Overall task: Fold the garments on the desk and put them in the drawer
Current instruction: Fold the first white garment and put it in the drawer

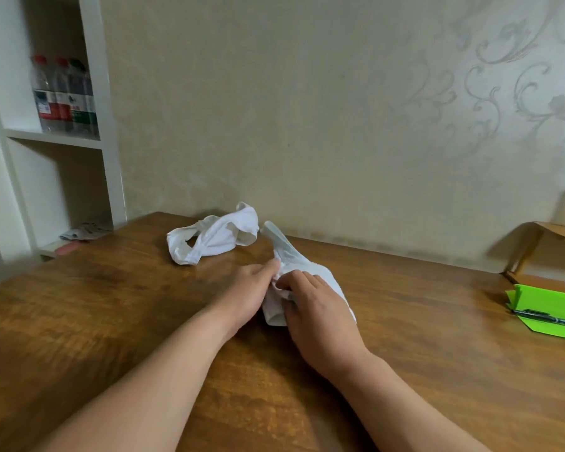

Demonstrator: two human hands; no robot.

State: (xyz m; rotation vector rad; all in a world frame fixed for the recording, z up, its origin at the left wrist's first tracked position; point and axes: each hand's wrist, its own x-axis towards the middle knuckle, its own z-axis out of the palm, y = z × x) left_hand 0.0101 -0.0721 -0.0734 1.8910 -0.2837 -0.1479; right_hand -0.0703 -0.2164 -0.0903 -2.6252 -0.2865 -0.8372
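Observation:
A white garment [282, 247] lies bunched on the wooden desk [79, 321] near its middle, one end stretching back toward the wall. My left hand [247, 293] pinches its left edge with the fingertips. My right hand [317, 314] lies over the bundle and grips the cloth beside the left fingers. A second white garment [214, 238] sits crumpled and loose farther back and to the left, touched by neither hand. No drawer is in view.
A white shelf unit [108, 151] stands at the left with bottled water [64, 96] on an upper shelf and small items [85, 231] below. A green folded holder with a pen [547, 316] lies at the desk's right edge. A wooden stand [535, 243] is behind it.

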